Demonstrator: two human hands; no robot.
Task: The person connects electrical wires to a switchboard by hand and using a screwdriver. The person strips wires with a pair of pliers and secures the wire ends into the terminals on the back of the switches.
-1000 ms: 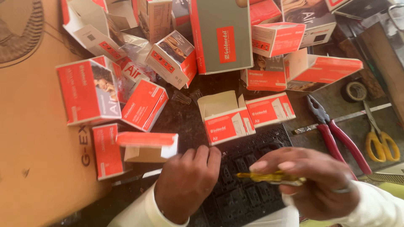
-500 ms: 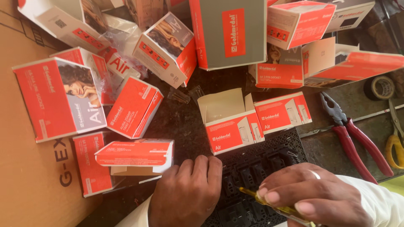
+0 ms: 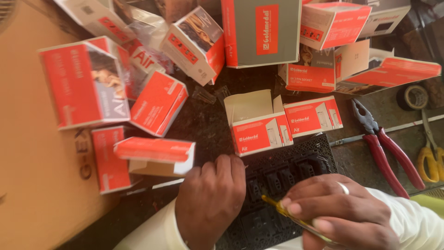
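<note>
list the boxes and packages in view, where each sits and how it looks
Large carton: top centre, grey with red panel.
Open small box: centre, above the black switch plate, red and white, flap up.
Tipped box: beside the left hand, red top, cream side.
Big picture box: left, red.
Brown cardboard: far left.

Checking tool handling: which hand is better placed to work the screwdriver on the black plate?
Right hand: it already grips the yellow screwdriver over the black plate. Left hand presses on the plate's edge.
</note>
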